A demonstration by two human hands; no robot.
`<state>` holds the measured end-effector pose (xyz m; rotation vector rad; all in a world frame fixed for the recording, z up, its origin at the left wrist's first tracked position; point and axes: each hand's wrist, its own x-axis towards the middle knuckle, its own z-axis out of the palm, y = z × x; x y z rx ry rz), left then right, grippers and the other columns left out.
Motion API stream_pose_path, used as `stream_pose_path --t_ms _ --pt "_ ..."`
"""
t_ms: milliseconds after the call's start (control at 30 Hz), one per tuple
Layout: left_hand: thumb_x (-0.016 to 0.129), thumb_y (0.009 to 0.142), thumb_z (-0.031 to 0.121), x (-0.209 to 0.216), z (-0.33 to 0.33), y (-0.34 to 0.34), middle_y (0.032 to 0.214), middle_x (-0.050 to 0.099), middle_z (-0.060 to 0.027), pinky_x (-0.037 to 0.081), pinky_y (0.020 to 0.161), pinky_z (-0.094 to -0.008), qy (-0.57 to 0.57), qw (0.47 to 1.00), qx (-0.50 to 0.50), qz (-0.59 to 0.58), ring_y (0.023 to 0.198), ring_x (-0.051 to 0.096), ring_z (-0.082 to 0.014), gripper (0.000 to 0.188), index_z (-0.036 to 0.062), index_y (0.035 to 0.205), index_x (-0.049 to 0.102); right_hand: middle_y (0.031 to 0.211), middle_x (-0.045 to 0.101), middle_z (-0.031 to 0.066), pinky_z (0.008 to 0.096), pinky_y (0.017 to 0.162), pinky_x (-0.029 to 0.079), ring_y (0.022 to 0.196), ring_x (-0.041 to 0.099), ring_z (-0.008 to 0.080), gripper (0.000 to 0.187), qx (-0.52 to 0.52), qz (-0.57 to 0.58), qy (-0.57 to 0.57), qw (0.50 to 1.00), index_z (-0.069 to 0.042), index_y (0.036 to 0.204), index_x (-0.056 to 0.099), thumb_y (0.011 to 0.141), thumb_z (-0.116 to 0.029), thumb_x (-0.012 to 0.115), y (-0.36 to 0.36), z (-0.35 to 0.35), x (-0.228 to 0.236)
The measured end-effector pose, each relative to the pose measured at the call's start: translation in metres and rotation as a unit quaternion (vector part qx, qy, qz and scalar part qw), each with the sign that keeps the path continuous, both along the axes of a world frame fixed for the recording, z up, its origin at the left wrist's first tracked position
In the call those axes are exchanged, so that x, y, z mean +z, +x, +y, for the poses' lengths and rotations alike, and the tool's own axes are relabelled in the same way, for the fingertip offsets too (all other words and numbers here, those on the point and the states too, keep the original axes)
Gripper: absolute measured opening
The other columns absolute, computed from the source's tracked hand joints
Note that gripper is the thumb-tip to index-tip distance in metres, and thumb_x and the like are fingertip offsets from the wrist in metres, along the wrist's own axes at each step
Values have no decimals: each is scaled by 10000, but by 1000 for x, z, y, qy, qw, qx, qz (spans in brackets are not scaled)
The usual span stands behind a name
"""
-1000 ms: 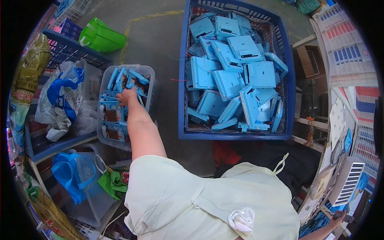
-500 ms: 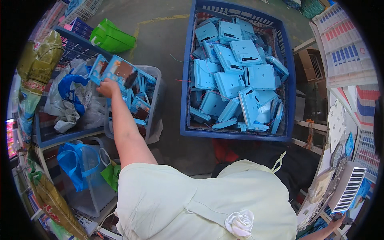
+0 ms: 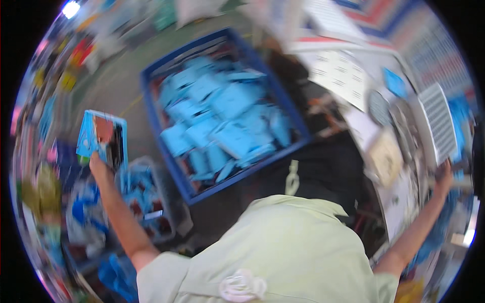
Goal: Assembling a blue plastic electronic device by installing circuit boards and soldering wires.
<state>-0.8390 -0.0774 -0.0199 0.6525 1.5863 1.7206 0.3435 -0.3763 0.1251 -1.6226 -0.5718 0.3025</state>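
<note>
My left hand (image 3: 99,165) grips the lower edge of an open light-blue plastic casing (image 3: 88,132), with a brown board and dark parts showing inside. It is held up above a clear plastic bin (image 3: 164,202) full of similar blue pieces. To the far right, my right hand (image 3: 443,177) is raised beside a white slotted box (image 3: 437,123) on the worktable. Motion blur smears its fingers, and I cannot make out whether it holds anything. Between my arms, a large blue crate (image 3: 177,174) is heaped with flat light-blue casings (image 3: 235,101).
A white worktable (image 3: 361,134) along the right carries a printed sheet (image 3: 339,76), a round grey piece (image 3: 379,107) and a beige packet (image 3: 385,156). Plastic bags (image 3: 83,209) and a blue bag (image 3: 118,278) lie at the lower left.
My view has swung toward the right and blurred. My left hand has lifted the blue casing up from the clear bin. My right arm now reaches up beside the slotted box.
</note>
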Motion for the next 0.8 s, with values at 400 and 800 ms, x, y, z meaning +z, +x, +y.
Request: stream_pose_path --t_ms 400,800 --pt "491 1025 216 76 125 629 993 704 -103 558 820 -400 -91 754 -648 -55 900 673 -203 273 41 1104 685 1356 601 132 402 1051 456 1273 558 235 590 -264 -390 -55 880 -13 1434 501 912 -126 751 -206 31 10" --pt "408 1059 156 68 134 753 1566 211 -336 250 1177 -739 -297 615 -531 -501 1416 349 -534 501 46 1527 266 964 713 80 291 719 544 806 687 166 507 293 24 -67 954 7 1344 594 915 -218 744 -318 158 -77"
